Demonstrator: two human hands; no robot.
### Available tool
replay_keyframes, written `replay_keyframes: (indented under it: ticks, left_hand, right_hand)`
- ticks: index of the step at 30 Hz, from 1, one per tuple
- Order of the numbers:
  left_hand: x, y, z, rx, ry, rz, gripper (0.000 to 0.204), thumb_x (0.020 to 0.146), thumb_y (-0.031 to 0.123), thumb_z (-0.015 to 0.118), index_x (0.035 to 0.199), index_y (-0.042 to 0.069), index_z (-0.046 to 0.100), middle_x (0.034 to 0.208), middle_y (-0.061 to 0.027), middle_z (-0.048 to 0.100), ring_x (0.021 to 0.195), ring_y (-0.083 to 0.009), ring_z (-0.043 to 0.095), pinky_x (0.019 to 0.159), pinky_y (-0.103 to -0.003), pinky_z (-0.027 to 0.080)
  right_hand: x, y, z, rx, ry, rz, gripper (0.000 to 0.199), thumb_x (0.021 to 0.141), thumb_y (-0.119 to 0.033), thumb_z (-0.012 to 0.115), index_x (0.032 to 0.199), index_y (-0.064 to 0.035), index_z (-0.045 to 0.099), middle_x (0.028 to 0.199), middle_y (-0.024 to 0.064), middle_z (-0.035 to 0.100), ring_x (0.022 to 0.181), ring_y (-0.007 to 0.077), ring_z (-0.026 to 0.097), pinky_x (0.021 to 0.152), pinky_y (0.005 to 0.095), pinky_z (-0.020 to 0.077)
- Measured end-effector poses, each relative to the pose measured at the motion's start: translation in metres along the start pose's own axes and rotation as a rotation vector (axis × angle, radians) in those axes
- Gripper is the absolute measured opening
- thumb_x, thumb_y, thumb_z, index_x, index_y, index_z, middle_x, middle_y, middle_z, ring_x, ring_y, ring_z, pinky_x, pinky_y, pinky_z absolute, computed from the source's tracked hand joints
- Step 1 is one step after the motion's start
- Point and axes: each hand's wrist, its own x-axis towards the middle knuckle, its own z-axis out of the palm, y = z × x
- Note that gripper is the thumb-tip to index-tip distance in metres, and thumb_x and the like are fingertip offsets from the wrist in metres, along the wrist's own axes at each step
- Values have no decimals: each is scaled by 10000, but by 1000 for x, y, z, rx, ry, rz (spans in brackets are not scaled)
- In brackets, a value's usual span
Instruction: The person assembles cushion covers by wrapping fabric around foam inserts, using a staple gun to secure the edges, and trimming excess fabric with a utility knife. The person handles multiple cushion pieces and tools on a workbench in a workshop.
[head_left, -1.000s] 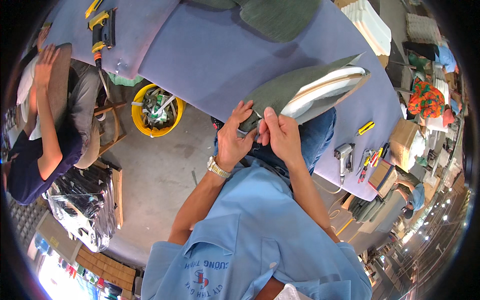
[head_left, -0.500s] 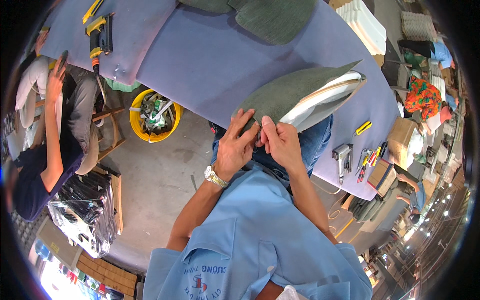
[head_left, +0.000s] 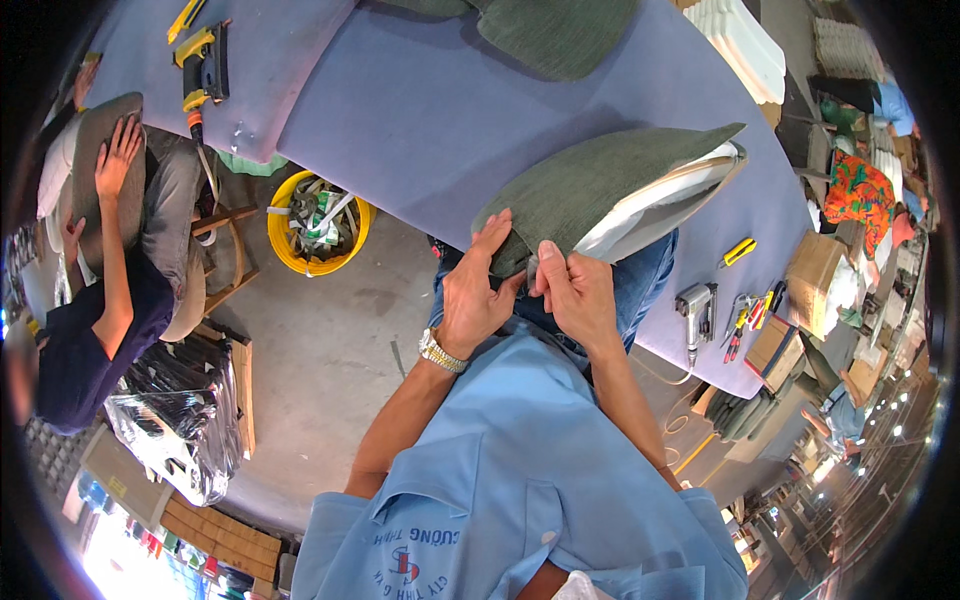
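A chair seat pad (head_left: 590, 185) in dark green fabric rests partly on my lap and against the table edge. Its right side gapes, baring a white inner layer (head_left: 650, 205). With my left hand (head_left: 475, 295) I grip the near corner of the pad, fingers over the fabric and thumb beneath. My right hand (head_left: 578, 298) is closed beside it, thumb and fingers pinching the fabric edge (head_left: 532, 272) at that corner. The fingertips of the two hands almost meet, partly hiding the fold between them.
Across the purple-covered table (head_left: 400, 120) lie more green pads (head_left: 555, 35), a yellow-black staple gun (head_left: 203, 68), a grey air stapler (head_left: 694, 312), a yellow cutter (head_left: 738, 252) and pliers (head_left: 737, 335). A yellow bucket of scraps (head_left: 320, 222) stands left, near a seated co-worker (head_left: 110, 290).
My left fingers have drawn closer together at the corner, while my right hand keeps its pinch. The whole view has shifted slightly. The co-worker's pad has turned, its covered face now under a flat hand.
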Motion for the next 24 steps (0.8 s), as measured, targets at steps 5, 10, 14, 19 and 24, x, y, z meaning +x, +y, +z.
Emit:
replay_keyframes:
  ticks: [5, 10, 14, 19, 24]
  left_hand:
    - [9, 6, -5, 59, -50, 37, 696, 729, -103, 753, 1393, 3, 571, 1448, -197, 596, 1328, -346, 591, 1088, -410, 508]
    - [21, 13, -14, 56, -116, 9, 646, 775, -38, 777, 1390, -4, 582, 1443, -200, 595, 1343, -344, 577, 1100, -423, 497]
    - [29, 7, -18, 23, -104, 40, 565, 816, -28, 751, 1365, 12, 626, 1415, -188, 622, 1339, -344, 581, 1073, -411, 515]
    - [38, 0, -24, -27, -87, 29, 523, 846, -43, 721, 1357, 37, 652, 1396, -172, 644, 1321, -339, 601, 1056, -406, 525]
    - [42, -7, -30, -41, -53, -34, 512, 856, -62, 702, 1356, 45, 661, 1392, -165, 652, 1289, -314, 633, 1057, -385, 519]
  right_hand:
    - [0, -2, -3, -83, 39, -33, 607, 1076, -382, 536, 582, -38, 618, 466, 81, 544, 410, 209, 538, 466, 360, 415]
    - [1, -5, 2, -146, 142, -84, 572, 1071, -374, 551, 623, -23, 610, 501, 109, 555, 437, 245, 546, 481, 388, 417]
    - [8, 1, 14, -111, 178, -103, 542, 1069, -364, 563, 655, -15, 604, 558, 125, 588, 484, 249, 561, 503, 388, 426]
    - [23, 14, 33, 131, 157, -105, 512, 1076, -353, 562, 710, -1, 629, 603, 101, 600, 544, 200, 560, 543, 366, 437]
    - [40, 20, 48, 216, 102, -169, 455, 1077, -335, 558, 765, -12, 628, 655, 96, 613, 596, 195, 567, 586, 350, 450]
